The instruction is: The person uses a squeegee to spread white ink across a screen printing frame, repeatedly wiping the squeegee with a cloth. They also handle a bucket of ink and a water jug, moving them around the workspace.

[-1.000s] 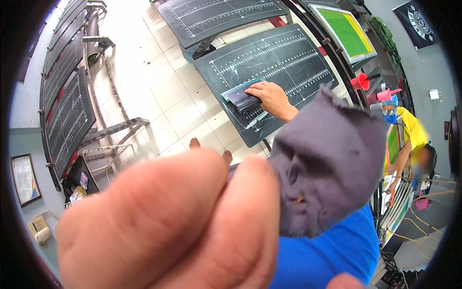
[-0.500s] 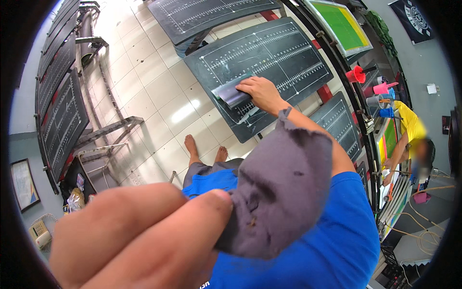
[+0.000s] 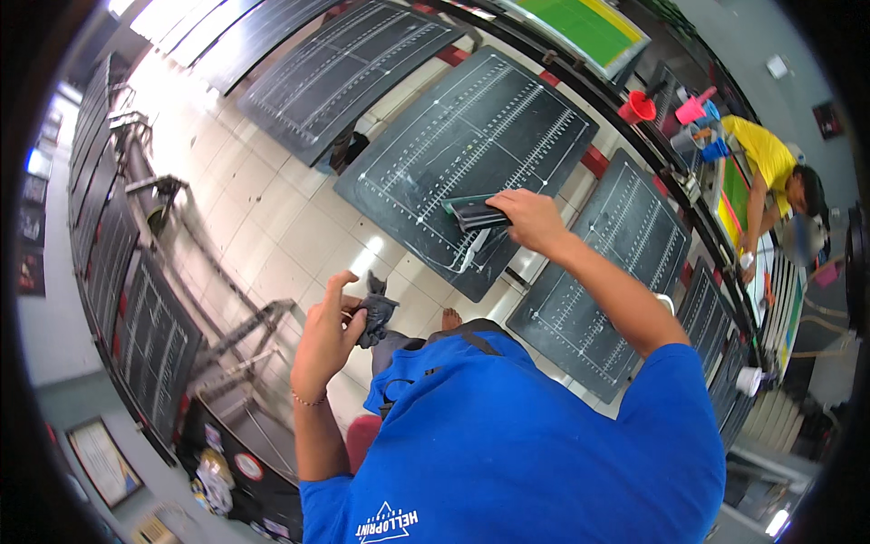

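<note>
My left hand (image 3: 324, 337), out over the floor, pinches a crumpled dark grey rag (image 3: 376, 313) between thumb and fingers. Farther forward and to the right, my right hand (image 3: 533, 219) grips the end of a squeegee (image 3: 478, 214) with a dark metallic holder and a green edge. The squeegee is tilted over the near part of a black printing board (image 3: 453, 127) with white ruled scales. Whether it touches the board I cannot tell. A white streak (image 3: 473, 249) shows near the board's front corner.
More black boards (image 3: 603, 281) stand on both sides. A framed screen (image 3: 580, 32) with green mesh lies beyond. Coloured cups, among them a red one (image 3: 637, 107), line the right rail. A person in yellow (image 3: 766, 154) works at the far right. Metal frame legs (image 3: 245, 340) stand left.
My left hand has dropped away from close to the camera, taking the rag down and forward. The right hand has tipped the squeegee up from the board. The view has shifted.
</note>
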The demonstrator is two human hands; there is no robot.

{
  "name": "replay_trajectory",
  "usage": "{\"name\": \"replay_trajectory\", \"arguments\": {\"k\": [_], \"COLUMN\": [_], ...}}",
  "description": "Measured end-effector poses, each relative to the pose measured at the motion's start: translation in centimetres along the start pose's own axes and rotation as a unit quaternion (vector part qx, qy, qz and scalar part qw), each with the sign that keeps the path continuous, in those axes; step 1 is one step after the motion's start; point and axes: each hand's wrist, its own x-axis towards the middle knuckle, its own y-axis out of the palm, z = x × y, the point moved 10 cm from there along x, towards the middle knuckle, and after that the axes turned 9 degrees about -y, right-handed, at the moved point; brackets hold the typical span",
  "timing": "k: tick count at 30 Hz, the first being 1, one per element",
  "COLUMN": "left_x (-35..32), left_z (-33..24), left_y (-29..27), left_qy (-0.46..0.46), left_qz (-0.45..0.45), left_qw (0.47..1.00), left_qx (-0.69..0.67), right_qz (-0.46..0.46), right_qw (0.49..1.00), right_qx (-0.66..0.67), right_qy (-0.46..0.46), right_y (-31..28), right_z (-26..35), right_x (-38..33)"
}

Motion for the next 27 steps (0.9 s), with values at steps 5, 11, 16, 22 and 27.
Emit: {"name": "replay_trajectory", "arguments": {"k": [5,11,16,22,27], "left_x": [4.7,9.8,13.4,16.6,17.0], "left_z": [7.5,13.0,14.3,12.5,12.1], "left_y": [-2.3,-6.0,-6.5,-3.6,-2.0], "left_qy": [-0.072,-0.072,-0.037,-0.006,0.005], "left_qz": [-0.004,0.067,0.166,0.245,0.253], "left_qw": [0.994,0.993,0.985,0.968,0.963], "left_qx": [-0.087,-0.058,0.017,0.052,0.088], "right_qz": [-0.117,-0.172,-0.188,-0.199,-0.197], "right_qw": [0.979,0.942,0.906,0.87,0.86], "right_qx": [0.032,-0.028,-0.069,-0.098,-0.089], "right_qy": [0.162,0.288,0.372,0.44,0.462], "right_y": [-0.1,4.4,6.0,7.3,6.6], "right_z": [5.4,13.9,17.3,17.6,14.8], "right_x": [-0.8,-2.0,-1.7,-1.9,-1.4]}}
